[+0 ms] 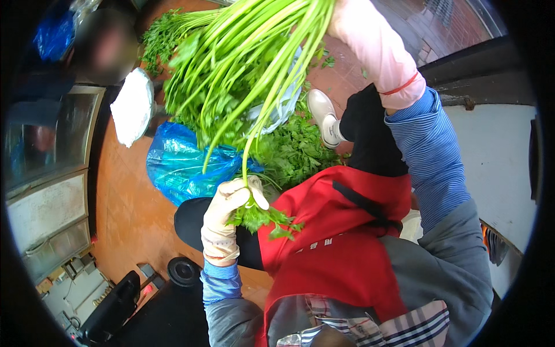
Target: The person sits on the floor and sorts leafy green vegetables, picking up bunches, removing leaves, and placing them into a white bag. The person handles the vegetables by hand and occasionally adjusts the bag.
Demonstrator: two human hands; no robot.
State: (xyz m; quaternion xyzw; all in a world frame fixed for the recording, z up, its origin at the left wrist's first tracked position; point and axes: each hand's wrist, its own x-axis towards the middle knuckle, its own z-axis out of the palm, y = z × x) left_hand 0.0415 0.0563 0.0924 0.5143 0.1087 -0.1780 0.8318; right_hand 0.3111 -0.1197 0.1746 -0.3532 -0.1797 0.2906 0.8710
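Observation:
A large bunch of leafy green stalks, probably Chinese celery (260, 56), hangs from my right hand (360, 30), which wears a pale pink glove and is closed round the stalk ends at the top edge; its fingers are partly cut off by the frame. Lower left, my left hand (234, 197), in a whitish glove, pinches one long stalk just above its leaves (260, 221), over the red apron. Beneath the bunch lie more leafy greens (299, 149) and a blue plastic bag (190, 160). Another bundle of greens (162, 39) lies farther back.
A bright white rounded object (133, 107) stands left of the greens. Behind it is another person (104, 47), near a glass-fronted cabinet (56, 130). A white shoe (323, 115) rests on the tiled floor. A black round object (184, 272) is at lower left.

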